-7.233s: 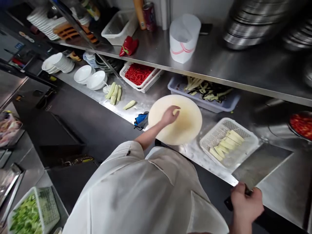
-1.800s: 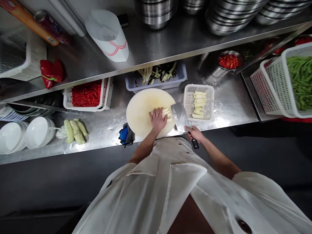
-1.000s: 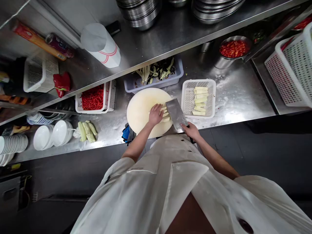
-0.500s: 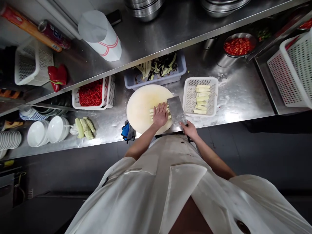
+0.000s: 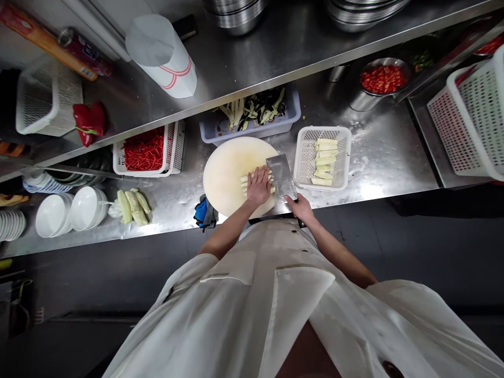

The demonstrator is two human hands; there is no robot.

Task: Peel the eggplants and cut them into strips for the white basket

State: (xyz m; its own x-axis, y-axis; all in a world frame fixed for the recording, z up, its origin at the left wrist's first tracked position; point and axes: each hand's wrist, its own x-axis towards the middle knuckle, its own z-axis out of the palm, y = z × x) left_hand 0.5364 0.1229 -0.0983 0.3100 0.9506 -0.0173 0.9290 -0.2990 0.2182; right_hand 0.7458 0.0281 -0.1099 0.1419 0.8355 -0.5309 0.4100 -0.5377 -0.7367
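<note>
Vegetables, three and peeled, lie left; on one round board, partly hidden strips lie under the left hand, fingers slightly apart; one cleaver is clamped by the right hand; farther right, one basket holds pale pieces.

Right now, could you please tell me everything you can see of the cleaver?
The cleaver has a broad, roughly rectangular grey blade that looks like metal. The right hand grips its dark handle, which is mostly hidden. The blade extends forward and slightly left from that hand, over the right edge of the cutting board, between the pale strips under the left hand and the white basket to its right. Whether it touches the strips or the board cannot be told.
</note>
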